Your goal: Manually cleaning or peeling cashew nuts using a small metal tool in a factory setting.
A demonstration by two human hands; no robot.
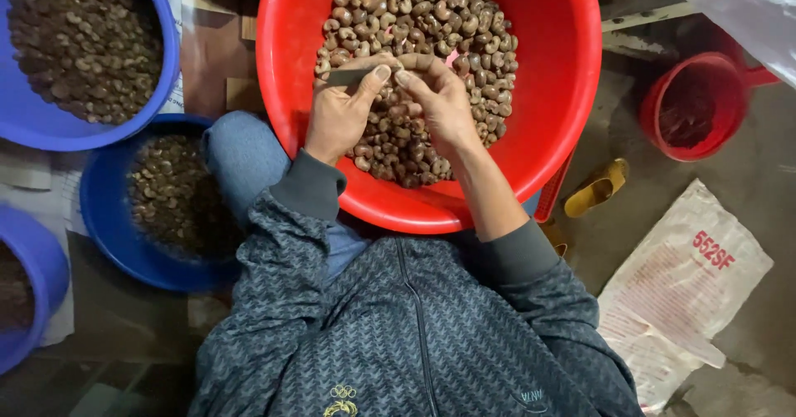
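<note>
Both hands sit over the red basin [564,69] of cashew nuts [431,19]: left hand [340,110] pinches a small knife [348,75], right hand [439,102] closed on a nut, hidden inside.

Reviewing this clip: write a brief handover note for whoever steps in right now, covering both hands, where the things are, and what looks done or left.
Left hand: grips a small grey blade, thumb on top.
Right hand: fingertips pinched on a nut at the blade's tip; the nut itself is mostly hidden.
Both work over the red basin, which is heaped with brown curved nuts.
Blue basins at the person's left hold darker nuts and pieces.
Done: some material sits in the blue basins.
Left: a large heap remains in the red basin.
</note>
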